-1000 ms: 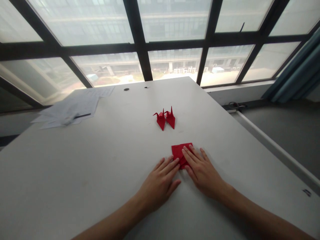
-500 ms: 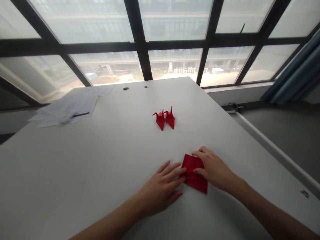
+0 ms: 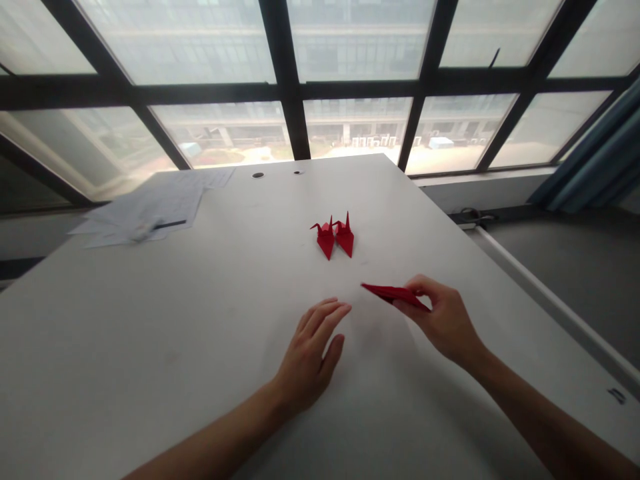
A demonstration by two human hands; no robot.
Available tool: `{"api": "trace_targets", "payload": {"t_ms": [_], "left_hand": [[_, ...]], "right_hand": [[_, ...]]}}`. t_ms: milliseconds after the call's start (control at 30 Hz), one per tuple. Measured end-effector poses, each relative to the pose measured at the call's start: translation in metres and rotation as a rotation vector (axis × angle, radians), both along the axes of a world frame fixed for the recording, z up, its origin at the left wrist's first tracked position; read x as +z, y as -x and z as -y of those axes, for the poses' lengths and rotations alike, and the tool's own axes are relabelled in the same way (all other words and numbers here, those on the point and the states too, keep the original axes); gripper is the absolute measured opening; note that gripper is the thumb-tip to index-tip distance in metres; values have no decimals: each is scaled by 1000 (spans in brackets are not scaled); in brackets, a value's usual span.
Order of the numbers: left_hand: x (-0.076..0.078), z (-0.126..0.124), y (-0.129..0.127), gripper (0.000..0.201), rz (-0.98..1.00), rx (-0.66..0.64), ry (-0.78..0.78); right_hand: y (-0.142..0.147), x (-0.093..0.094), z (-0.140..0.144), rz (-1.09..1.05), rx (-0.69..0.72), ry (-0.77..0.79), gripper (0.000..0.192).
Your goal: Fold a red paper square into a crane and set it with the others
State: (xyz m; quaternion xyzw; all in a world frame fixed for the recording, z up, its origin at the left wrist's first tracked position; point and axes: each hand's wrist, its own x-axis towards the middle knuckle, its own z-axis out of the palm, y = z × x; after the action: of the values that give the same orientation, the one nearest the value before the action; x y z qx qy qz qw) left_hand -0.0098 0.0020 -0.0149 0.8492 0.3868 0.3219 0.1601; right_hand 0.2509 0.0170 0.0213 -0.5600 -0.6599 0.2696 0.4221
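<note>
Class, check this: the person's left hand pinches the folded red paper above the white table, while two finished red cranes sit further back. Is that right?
Not quite. The head view shows the right hand pinching the folded red paper above the white table; the left hand holds nothing. The two red cranes do sit further back.

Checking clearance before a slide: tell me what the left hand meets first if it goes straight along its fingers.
Probably the folded red paper in the right hand, though that is lifted, so the left hand might pass beneath.

A white table carries two red paper cranes side by side mid-surface — far left, loose white papers with a dark pen on them.
</note>
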Motion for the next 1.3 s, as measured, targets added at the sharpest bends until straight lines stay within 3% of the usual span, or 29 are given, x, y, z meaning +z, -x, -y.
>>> {"api": "trace_targets", "payload": {"t_ms": [67,133,200,267,333,533,633,800,1000,1200,1300], "left_hand": [[-2,0,0,49,24,80,6],[-3,0,-1,55,9,139,10],[-4,0,-2,59,-26,156,15],[-5,-2,-3,58,-76,119,21],[-8,-4,-3,55,-130,52,21],[-14,-8,-2,43,-222,-109,19],[-10,-7,-2,30,-225,-97,19],[-8,-7,-2,22,-219,-83,39],[-13,-13,1,19,-168,-107,15],[-11,-14,1,17,-161,-88,28],[-9,-13,0,16,-166,-78,42]], "right_hand": [[3,-7,0,62,-24,-287,5],[5,-17,1,224,110,-406,8],[6,-25,3,394,331,-356,5],[6,-28,6,486,507,-254,33],[5,-28,8,509,574,-192,51],[-3,-28,4,481,613,-177,27],[-5,-30,2,465,642,-187,21],[-5,-29,6,470,665,-191,40],[-5,-26,7,428,652,-205,11],[-7,-27,5,411,644,-239,21],[-4,-32,4,422,568,-250,12]]}}
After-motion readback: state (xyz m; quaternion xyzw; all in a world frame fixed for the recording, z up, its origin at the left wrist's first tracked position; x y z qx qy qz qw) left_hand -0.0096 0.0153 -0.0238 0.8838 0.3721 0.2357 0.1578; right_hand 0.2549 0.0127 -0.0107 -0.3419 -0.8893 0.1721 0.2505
